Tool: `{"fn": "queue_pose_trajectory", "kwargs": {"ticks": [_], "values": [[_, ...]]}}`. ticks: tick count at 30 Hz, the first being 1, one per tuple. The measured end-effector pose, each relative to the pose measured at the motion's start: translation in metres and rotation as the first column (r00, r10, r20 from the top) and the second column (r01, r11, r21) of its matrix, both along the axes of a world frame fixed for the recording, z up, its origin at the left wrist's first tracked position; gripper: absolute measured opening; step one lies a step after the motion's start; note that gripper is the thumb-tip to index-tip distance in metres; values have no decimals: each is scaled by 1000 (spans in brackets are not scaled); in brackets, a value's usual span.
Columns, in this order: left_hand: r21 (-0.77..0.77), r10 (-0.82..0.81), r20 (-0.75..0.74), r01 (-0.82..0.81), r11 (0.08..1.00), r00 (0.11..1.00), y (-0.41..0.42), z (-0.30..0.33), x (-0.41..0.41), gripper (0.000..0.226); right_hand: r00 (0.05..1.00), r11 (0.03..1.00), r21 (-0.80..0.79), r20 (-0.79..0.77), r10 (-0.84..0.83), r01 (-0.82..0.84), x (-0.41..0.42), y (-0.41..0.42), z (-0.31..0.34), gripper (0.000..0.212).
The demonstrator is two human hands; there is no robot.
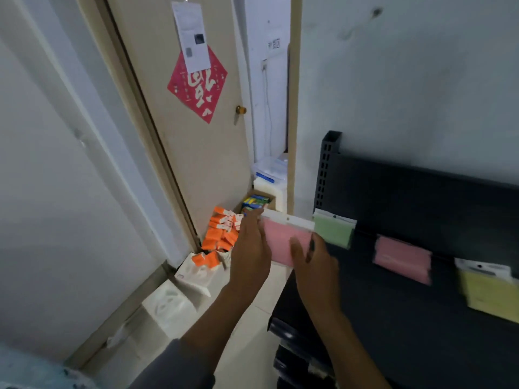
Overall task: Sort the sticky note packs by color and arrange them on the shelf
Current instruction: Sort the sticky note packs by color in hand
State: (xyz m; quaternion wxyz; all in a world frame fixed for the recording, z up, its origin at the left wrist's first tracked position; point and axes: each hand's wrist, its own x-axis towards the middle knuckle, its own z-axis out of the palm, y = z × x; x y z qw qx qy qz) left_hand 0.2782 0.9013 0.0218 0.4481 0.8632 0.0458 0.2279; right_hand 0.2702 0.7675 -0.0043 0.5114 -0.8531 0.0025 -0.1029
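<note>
A: Where's the pack rn?

B: The pink sticky note pack in clear plastic with a white header strip (282, 237) is held up between both hands, just off the left end of the dark metal shelf (421, 214). Left hand (248, 249) is on its left edge, fingers fairly straight along the side w/ the tips up near the white header. Right hand (314, 262) has the lower right corner, thumb lying across the pink front; the other fingers are behind the pack, so can't tell how they curl.

A: Other packs?

B: Three on the shelf. A green sticky note pack w/ white header (334, 231) sits just beside the held one, touching or nearly so at its right edge. Further right, apart from it, a second pink sticky note pack (401, 259), blurry. Then a yellow sticky note pack w/ white header (488, 290) at the frame's right edge.

A: Anything on the floor?

B: A heap of small orange boxes (220, 234) by the beige door (191, 153), white cartons (179, 293) below them along the wall, and a brown cardboard box of colourful packs (257, 202) behind. The door carries a red diamond-shaped paper decoration (198, 85) and a white printed sheet (191, 37) above it.
</note>
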Motion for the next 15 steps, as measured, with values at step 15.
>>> {"fn": "queue_pose_trajectory", "kwargs": {"ticks": [15], "values": [[20,-640,-129,647,762,758,-157,-15,40,57,862,858,-137,-45,-504,494,3,-171,0,41]]}}
